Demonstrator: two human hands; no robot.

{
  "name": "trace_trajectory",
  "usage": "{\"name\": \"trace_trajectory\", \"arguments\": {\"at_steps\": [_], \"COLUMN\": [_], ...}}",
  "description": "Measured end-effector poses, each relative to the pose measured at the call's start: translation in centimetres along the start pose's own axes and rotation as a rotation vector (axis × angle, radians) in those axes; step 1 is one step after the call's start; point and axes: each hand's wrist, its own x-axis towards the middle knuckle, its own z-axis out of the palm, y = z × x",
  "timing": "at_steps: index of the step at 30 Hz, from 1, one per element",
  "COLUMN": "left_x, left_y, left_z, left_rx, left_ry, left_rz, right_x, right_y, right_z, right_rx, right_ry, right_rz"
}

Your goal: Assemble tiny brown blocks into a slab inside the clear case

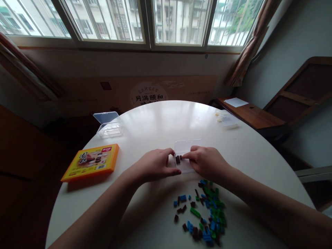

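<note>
Now, in the head view, the left hand grips the left side of a clear box, with the thumb at the near edge and the fingers at the far corner. The box stands with its lid up on the white counter. Two brown bricks are inside, near its left wall. The right hand has its index finger stretched to them; whether it pinches one, I cannot tell. Nearer lies a pile of blue, green and brown bricks. An orange case lies at left.
</note>
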Motion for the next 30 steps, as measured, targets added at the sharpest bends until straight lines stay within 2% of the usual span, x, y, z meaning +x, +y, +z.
{"name": "trace_trajectory", "arguments": {"at_steps": [30], "left_x": [0.05], "left_y": [-0.16], "left_z": [0.04], "left_rx": [-0.019], "left_ry": [0.000], "left_rz": [0.017], "right_x": [0.06], "right_y": [-0.12], "right_z": [-0.13], "right_rx": [-0.010], "right_ry": [0.002], "right_rz": [0.008]}}
